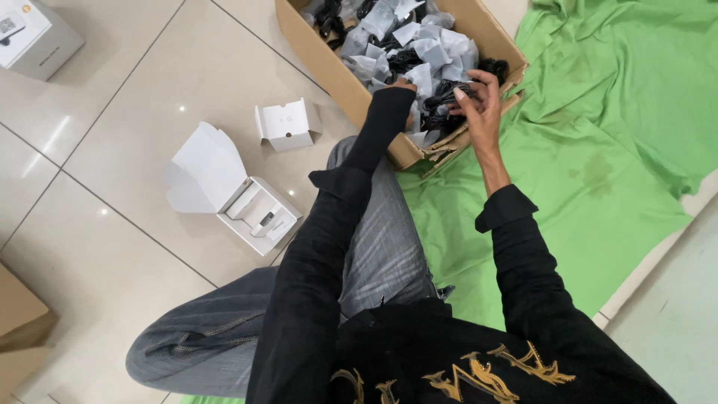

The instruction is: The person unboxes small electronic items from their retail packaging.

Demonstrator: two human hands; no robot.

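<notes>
While left hand point(400, 88) dips in carton point(340, 75), right fingers point(470, 91) pinch black cable point(441, 101).

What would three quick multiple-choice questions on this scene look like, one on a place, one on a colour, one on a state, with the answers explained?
1. Where are both hands?
A. On the open white box
B. At the near corner of the cardboard box
C. Flat on the green cloth

2. What colour is the cloth under the cardboard box?
A. Green
B. Red
C. Blue

3. How is the larger white box on the tiles?
A. Taped shut
B. Crushed flat
C. Open, lid raised

Answers:
1 B: the left hand and right hand reach into the cardboard box among black cables and small clear bags.
2 A: the cloth is bright green.
3 C: the white box lies with its lid lifted, showing the inside.
</notes>
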